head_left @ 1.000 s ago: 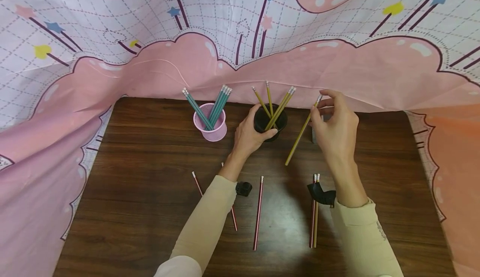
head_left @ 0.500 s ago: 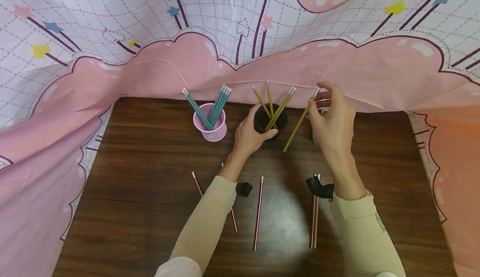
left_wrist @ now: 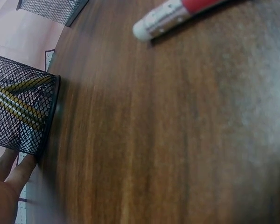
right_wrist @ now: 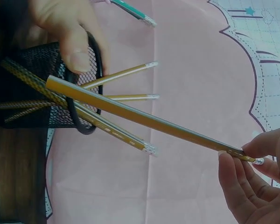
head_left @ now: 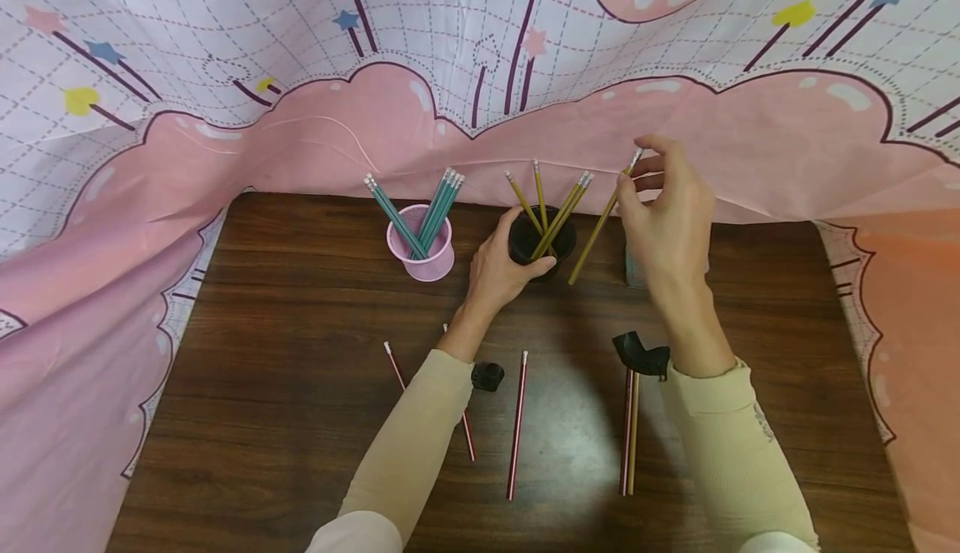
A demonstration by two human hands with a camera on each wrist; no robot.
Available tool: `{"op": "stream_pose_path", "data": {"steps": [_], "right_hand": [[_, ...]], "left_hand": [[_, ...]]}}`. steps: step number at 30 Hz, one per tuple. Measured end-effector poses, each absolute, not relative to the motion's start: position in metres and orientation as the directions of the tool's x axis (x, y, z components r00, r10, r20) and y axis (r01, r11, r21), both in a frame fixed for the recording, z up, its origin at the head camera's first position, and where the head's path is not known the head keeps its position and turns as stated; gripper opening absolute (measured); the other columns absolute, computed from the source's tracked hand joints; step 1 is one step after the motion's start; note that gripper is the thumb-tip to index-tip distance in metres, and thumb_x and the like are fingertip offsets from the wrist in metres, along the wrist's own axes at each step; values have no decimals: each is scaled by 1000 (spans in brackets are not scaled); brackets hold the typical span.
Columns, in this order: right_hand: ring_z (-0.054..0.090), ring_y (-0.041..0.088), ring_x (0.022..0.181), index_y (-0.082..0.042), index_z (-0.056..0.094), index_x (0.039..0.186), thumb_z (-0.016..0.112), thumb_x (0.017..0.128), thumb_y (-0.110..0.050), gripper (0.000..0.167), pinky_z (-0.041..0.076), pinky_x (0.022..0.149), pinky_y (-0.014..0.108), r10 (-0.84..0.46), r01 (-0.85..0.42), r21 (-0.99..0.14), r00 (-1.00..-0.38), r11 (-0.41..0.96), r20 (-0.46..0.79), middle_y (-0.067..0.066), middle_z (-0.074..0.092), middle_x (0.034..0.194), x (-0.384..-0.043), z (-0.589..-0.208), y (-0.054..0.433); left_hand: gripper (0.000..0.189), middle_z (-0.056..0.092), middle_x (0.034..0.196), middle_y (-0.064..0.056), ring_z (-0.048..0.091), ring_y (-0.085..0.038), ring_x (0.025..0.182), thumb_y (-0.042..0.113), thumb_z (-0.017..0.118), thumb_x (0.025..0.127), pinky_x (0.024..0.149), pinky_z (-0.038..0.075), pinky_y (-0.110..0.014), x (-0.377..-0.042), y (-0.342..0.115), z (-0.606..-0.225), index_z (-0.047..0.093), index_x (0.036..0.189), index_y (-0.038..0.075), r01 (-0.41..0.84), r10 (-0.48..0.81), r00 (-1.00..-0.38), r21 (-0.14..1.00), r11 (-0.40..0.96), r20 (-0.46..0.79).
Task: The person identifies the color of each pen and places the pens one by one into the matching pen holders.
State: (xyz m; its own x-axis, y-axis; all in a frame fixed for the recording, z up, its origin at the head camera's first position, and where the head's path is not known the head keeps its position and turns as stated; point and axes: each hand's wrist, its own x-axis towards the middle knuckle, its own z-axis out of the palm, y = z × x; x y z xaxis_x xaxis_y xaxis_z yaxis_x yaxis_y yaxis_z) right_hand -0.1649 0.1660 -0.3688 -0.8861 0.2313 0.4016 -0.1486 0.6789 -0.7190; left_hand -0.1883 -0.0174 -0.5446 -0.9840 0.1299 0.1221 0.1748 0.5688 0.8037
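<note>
A black mesh pencil cup stands near the table's back edge with several yellow pencils leaning in it. My left hand grips its side, thumb over the rim. To the right, my right hand pinches another yellow pencil by its eraser end. This pencil slants down to the left, its lower tip in the air beside the cup. In the right wrist view the held pencil passes across the cup's mouth. The left wrist view catches only some fingers beneath the cup's mesh.
A pink mesh cup holding several green pencils stands left. Partly behind my right hand is a grey mesh cup. Red striped pencils lie in front, and a yellow one lies beside a red one. Patterned cloth hangs behind.
My right hand has risen and moved slightly farther back with the yellow pencil, whose lower tip is now nearer the black cup. The left hand stays on the cup.
</note>
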Motion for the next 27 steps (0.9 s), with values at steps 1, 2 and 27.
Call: {"op": "stream_pose_path", "data": {"steps": [1, 2, 27], "right_hand": [[69, 17, 83, -10, 62, 127, 64, 92, -8, 35, 46, 66, 9, 236, -146, -722, -886, 677, 399, 9, 71, 94, -167, -367, 166], [68, 16, 83, -11, 62, 127, 63, 92, -9, 35, 46, 66, 9, 242, -139, -722, -885, 678, 398, 9, 71, 93, -168, -366, 165], [68, 13, 83, -10, 63, 127, 65, 92, -8, 35, 53, 72, 20, 244, -192, -734, -863, 652, 442, 10, 71, 93, -196, -375, 147]], "left_hand": [[92, 55, 142, 2, 59, -27, 120, 57, 82, 73, 92, 48, -50, -188, -18, -544, 35, 149, 35, 174, 133, -984, 803, 570, 119], [92, 54, 143, 2, 59, -27, 120, 57, 82, 73, 92, 48, -50, -188, -18, -544, 35, 149, 35, 173, 135, -984, 801, 573, 116], [91, 54, 143, 2, 58, -27, 121, 63, 78, 73, 93, 48, -51, -188, -18, -546, 35, 149, 37, 167, 134, -985, 803, 573, 109]]}}
